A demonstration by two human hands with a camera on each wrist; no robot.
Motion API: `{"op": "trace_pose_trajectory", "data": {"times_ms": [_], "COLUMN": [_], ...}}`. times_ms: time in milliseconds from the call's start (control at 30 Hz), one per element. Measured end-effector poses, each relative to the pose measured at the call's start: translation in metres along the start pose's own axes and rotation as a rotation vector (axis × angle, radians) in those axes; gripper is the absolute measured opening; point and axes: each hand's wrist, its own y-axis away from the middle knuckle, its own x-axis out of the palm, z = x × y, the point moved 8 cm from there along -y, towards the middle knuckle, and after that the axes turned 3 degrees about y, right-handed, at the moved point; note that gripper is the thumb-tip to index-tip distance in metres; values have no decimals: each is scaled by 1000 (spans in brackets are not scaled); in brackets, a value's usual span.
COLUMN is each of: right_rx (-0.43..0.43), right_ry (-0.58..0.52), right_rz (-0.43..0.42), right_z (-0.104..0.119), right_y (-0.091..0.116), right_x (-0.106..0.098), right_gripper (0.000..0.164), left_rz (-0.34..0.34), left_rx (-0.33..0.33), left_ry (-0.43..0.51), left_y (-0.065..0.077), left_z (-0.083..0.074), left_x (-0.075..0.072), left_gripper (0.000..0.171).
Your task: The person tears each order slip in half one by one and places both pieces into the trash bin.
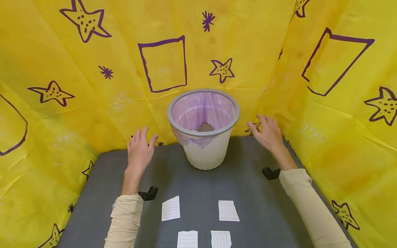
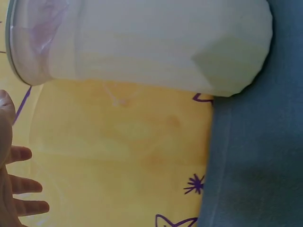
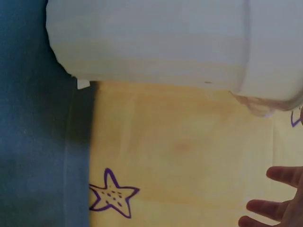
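- Head view — bare left hand (image 1: 139, 150), fingers loosely spread, empty, beside round cream grey-rimmed bin (image 1: 206, 156)
- Bare right hand (image 1: 268, 134) — fingers parted, empty, on its other side

Yellow cloth (image 1: 254, 38) borders the grey table (image 1: 203, 186) on 3 sides.

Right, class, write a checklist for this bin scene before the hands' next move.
1. Bin upright on the table: ok.
2. Purple liner inside bin: ok.
3. Left hand free: ok, holds nothing.
4. Right hand free: ok, holds nothing.
5. Table clear of paper: not ok, four paper pieces lie in front of the bin.
6. Identity of brown thing inside bin: cannot tell.
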Motion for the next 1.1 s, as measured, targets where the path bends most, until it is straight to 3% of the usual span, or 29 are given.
{"op": "trace_pose_trajectory", "data": {"times_ms": [133, 367, 500, 800, 1100], "right_rx": [8, 71, 78, 147, 131], "right_ry": [32, 64, 89, 82, 50], "right_rz": [2, 65, 78, 45, 31], "right_z": [-1, -11, -9, -7, 18], "right_y": [17, 80, 99, 125, 146], "right_x": [12, 71, 96, 117, 131], "right_gripper": [75, 76, 78, 82, 85], "left_rz": [29, 133, 135, 72, 98], "left_rx": [-22, -131, -152, -79, -113], "left_ry": [-19, -12, 17, 37, 17], "left_y": [16, 79, 104, 126, 139], "left_z": [3, 23, 34, 30, 28], "left_x": [16, 72, 93, 101, 112], "left_gripper": [83, 83, 80, 75, 76]}}
